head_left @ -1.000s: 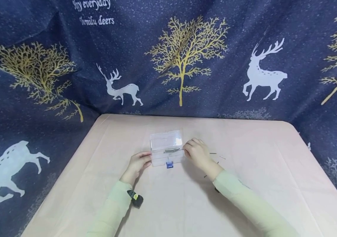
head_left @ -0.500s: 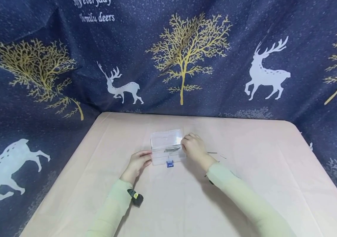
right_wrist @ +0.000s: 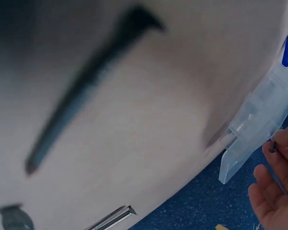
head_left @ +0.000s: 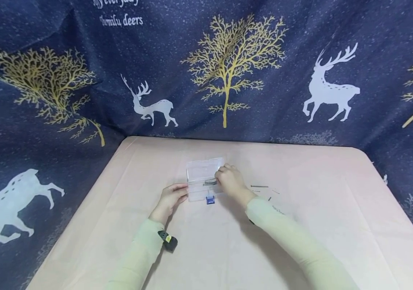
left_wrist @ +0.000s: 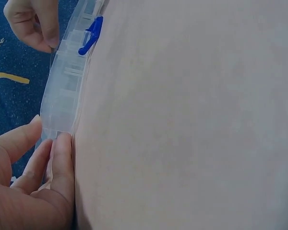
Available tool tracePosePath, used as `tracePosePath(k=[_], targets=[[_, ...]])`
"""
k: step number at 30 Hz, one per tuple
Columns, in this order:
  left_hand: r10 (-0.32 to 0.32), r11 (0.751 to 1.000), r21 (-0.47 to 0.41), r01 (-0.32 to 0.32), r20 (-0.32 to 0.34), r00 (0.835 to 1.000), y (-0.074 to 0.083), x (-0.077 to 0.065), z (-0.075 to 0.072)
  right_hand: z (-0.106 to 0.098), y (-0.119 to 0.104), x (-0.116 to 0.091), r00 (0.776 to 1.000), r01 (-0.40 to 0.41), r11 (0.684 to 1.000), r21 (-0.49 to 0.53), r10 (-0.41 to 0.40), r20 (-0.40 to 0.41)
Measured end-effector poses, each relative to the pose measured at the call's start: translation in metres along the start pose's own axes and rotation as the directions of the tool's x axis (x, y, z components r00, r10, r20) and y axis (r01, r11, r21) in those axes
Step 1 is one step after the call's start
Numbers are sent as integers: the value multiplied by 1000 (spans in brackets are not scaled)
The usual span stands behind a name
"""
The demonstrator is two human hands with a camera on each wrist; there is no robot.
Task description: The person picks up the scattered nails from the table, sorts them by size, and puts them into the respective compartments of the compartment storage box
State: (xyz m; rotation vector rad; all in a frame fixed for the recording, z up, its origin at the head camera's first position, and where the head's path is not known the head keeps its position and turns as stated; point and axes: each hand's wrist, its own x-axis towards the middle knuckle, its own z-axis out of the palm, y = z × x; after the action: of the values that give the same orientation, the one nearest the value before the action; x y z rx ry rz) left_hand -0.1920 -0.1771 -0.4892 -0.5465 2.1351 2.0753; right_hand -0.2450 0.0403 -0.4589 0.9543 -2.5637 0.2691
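Note:
A clear plastic storage box (head_left: 196, 196) lies on the table with its lid (head_left: 200, 169) raised at the back and its blue latch (head_left: 210, 200) hanging at the front. Several nails (head_left: 209, 183) lie together inside. At the box's left end my left hand (head_left: 169, 200) holds it, thumb at the upper edge and fingers against the end wall in the left wrist view. My right hand (head_left: 231, 181) is over the right part of the box. Between its thumb and finger it pinches a nail (right_wrist: 272, 148), whose head shows in the right wrist view.
Right of the box, loose nails lie on the pink tablecloth (head_left: 322, 209), among them a longer nail (head_left: 259, 186). Close to the right wrist camera a dark nail (right_wrist: 86, 86) looms large. Behind the table hangs a blue cloth (head_left: 191, 100) with deer and trees.
My right hand has moved left, from beside the box's right end to over its inside with the nail. The left hand keeps its hold on the box.

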Motion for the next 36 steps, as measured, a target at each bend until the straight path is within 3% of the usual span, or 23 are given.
tracePosePath(k=[16,21,27,36], targets=[[3,1000,15,-4,11,1000,2,-1,0,-11,11,-13,1000,17,999,40,-18,2],[-1,1000,11,1,10,1000,1,-2,0,-23,15,-22,1000,3,998,59,-5,31],[3,1000,7,-3,-2,1000,2,-2,0,-36,24,-33,997,16,1000,22,-17,71],[2,1000,-2,-2,12,1000,1,-3,2,-50,40,-52,997,55,998,-32,-53,63]])
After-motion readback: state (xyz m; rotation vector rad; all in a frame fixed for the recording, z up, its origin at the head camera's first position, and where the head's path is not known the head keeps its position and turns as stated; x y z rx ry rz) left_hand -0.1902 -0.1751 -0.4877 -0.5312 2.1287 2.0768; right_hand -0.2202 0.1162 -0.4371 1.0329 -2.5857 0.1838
